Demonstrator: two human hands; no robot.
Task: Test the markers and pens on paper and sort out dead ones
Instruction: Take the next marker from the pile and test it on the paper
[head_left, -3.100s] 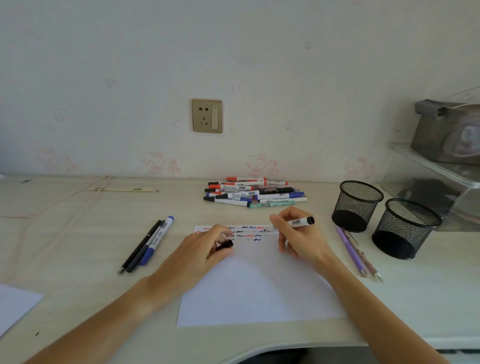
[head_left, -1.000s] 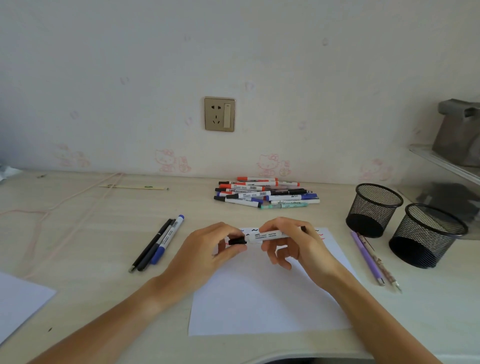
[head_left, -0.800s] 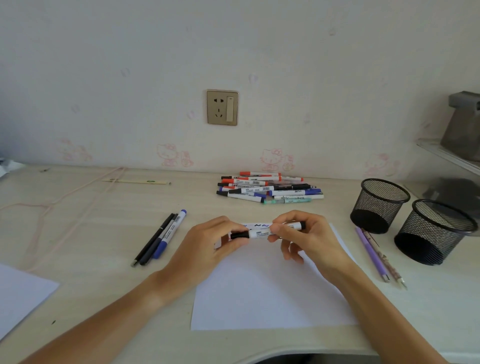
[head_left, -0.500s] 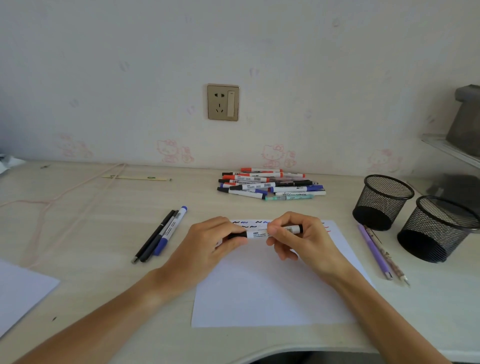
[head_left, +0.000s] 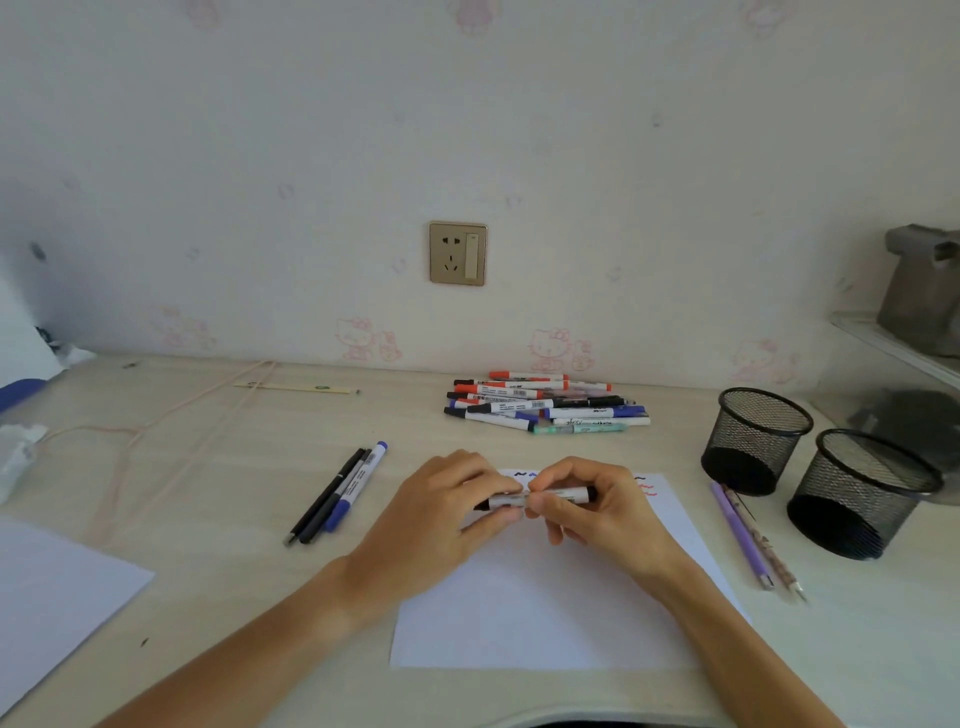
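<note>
Hands are meeting over the paper (head_left: 540, 608) at the worktop's six o'clock, the left hand (head_left: 447, 514) pinching the cap end and the right hand (head_left: 592, 514) gripping the marker (head_left: 540, 499), so pushing straight along its axis is probably closing it best.

Matt pale wood-grain desk (head_left: 218, 499); smooth white paper (head_left: 545, 613); 2 black wire-mesh cups (head_left: 753, 441).

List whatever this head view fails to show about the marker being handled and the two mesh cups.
- Marker: middle hidden by left hand and right hand; cap seating unclear.
- Paper: test squiggles partly behind the hands.
- Mesh cups: dark interiors, contents unreadable.
- Marker pile: labels too small.
</note>
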